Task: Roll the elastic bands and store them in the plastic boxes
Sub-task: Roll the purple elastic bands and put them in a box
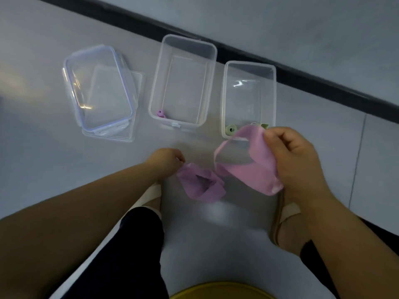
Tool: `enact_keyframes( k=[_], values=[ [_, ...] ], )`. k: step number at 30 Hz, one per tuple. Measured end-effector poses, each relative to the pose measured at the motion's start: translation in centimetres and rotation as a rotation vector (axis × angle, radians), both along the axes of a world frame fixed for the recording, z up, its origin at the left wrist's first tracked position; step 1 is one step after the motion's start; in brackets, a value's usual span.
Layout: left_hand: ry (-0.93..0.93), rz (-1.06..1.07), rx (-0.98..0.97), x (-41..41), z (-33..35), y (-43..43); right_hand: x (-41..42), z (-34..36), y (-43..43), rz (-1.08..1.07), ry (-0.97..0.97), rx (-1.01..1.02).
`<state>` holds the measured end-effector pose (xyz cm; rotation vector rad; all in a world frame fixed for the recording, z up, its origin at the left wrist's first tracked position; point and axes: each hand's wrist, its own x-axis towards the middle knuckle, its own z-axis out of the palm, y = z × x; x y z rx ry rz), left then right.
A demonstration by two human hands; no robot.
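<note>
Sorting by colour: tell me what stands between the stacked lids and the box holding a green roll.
Head view: another open box, with one purple roll inside, stands between them.

Single head-worn view, set above the person's own forearms and facing forward and steeply down onto the floor [43, 169] at close range. The left hand [165, 160] and the right hand [295, 160], gripping a pink band [254, 171], fall mid-frame, with the plastic boxes [155, 83] just beyond. A dark skirting strip [302, 75] crosses the top on a slant (frame tilted, wide-angle bend toward the edges).
</note>
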<state>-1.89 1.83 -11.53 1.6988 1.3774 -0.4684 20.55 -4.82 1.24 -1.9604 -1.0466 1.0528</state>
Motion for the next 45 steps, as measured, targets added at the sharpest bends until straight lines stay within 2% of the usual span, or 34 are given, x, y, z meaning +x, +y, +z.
enact_keyframes(
  k=[2,4,7,9,14,18,21,24,27,31,36,40,43,45],
  values=[
    [0.053,-0.166,-0.01,0.5,2.8,0.5,0.3,3.2,0.5,0.069,0.057,-0.071],
    [-0.007,-0.184,-0.012,1.2,6.3,1.1,0.6,6.1,0.7,0.153,0.082,-0.151],
    [-0.358,-0.041,-0.098,3.1,13.4,1.5,0.8,10.2,0.5,0.261,0.155,-0.242],
    [-0.543,-0.024,-0.141,4.6,18.4,1.5,1.2,12.8,0.3,0.301,0.232,-0.265],
    [-0.731,-0.041,-0.112,6.9,28.0,0.3,3.2,19.5,-0.8,0.383,0.448,-0.131],
    [-0.924,0.159,-0.115,6.0,32.3,-1.2,4.8,22.9,-2.3,0.454,0.31,-0.037],
    [-1.066,0.366,-0.084,5.2,33.8,-1.8,5.7,23.6,-3.0,0.582,0.225,-0.061],
    [-1.1,0.512,-0.032,4.8,33.5,-1.9,6.2,22.9,-3.3,0.618,0.298,-0.071],
    [-1.058,0.628,0.012,4.6,32.1,-1.7,7.0,21.7,-3.2,0.459,0.515,-0.055],
    [-0.929,0.781,0.022,4.7,30.4,-0.6,8.2,20.9,-2.2,0.357,0.641,-0.035],
    [-1.011,0.812,-0.206,5.3,29.9,0.6,9.2,20.7,-0.3,0.257,0.756,0.048],
    [-0.98,0.72,-0.204,5.8,29.8,1.2,9.4,20.3,1.1,0.15,0.689,0.09],
    [-1.072,0.775,-0.181,6.0,29.7,1.8,9.6,19.9,1.4,0.159,0.575,0.02],
    [-1.02,0.78,-0.125,6.0,29.7,2.1,9.7,19.6,1.4,0.192,0.523,-0.042]
  ],
)
